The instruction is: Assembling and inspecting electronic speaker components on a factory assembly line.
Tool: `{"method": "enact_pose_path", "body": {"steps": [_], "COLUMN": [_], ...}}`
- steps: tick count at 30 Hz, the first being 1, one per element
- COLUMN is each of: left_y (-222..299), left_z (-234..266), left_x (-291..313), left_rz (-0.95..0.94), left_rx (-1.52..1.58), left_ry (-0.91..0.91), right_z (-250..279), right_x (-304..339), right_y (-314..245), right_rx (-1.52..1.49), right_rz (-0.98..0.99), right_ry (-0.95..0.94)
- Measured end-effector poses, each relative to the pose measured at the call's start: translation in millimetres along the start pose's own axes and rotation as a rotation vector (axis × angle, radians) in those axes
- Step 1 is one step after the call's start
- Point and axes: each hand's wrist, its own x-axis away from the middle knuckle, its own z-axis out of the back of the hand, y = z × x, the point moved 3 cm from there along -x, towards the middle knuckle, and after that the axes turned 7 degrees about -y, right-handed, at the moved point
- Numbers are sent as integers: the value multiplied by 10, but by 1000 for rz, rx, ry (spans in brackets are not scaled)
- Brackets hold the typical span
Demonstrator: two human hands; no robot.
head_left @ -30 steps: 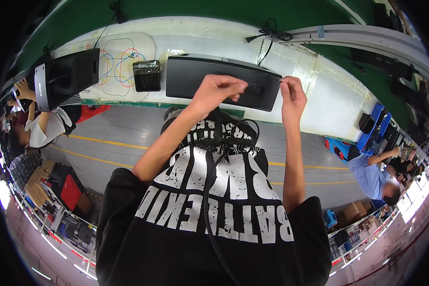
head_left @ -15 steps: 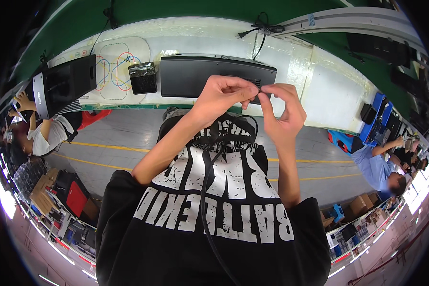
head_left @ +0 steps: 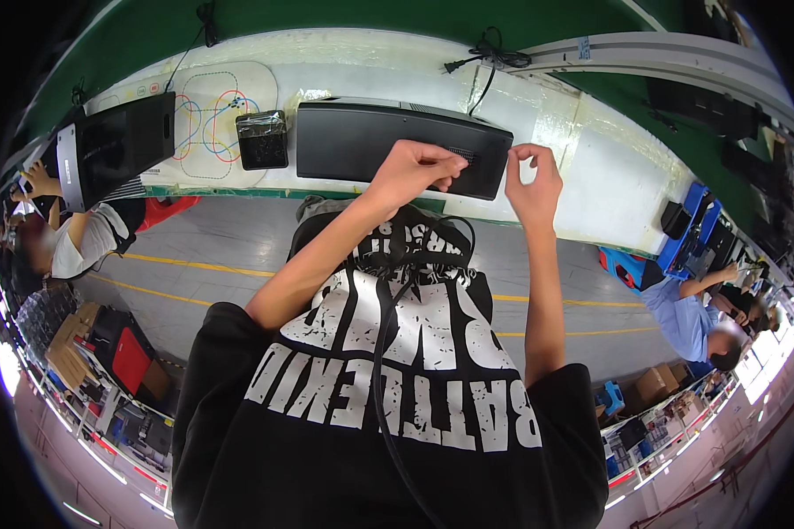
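Observation:
A long black computer-like case (head_left: 348, 139) lies on the white work table in front of me. Over its right part is my left hand (head_left: 415, 172), thumb and fingers pinched together. Just past the case's right end, my right hand (head_left: 535, 183) is raised with thumb and forefinger tip to tip. Anything between either set of fingertips is too small to make out. The hands are apart from each other. To the left of the case stands a small square black box (head_left: 262, 141) with a shiny, film-like top.
A black panel-shaped unit (head_left: 123, 150) stands on a patterned mat (head_left: 207, 84) at the left, a person beside it. A black power cable (head_left: 498, 58) lies behind the case, near a metal beam (head_left: 644, 48). Blue trays (head_left: 690, 225) and another person are at the right.
My hands were fingertip to fingertip over the case's right end. They have separated, the right one moving to the right and the left one slightly to the left.

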Motion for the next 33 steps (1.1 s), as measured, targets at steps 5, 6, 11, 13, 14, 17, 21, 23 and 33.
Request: {"method": "enact_pose_path", "body": {"steps": [5, 6, 11, 13, 14, 17, 21, 23, 33], "left_y": [-66, -93, -229, -237, -230, -200, -186, -177, -127], "left_z": [177, 212, 305, 319, 312, 319, 372, 409, 415], "left_x": [99, 110, 131, 130, 130, 125, 160, 167, 197], "left_rz": [27, 25, 14, 15, 15, 19, -9, -16, -54], "left_rx": [-25, -21, -1, -6, -10, -24, 24, 33, 152], "left_ry": [65, 69, 82, 71, 60, 80, 94, 111, 117], "right_z": [-164, -186, -231, -279, -289, -329, -253, -227, -373], "right_x": [-85, -101, -174, -225, -259, -364, -425, -372, -94], "right_y": [310, 313, 212, 156, 116, 167, 448, 591, 857], "right_rx": [128, 152, 274, 348, 351, 423, -31, -170, -827], "right_rz": [35, 76, 167, 90, 88, -112, -529, -703, -659], "right_ry": [-124, -143, -223, -257, -257, -299, -350, -373, -287]}}
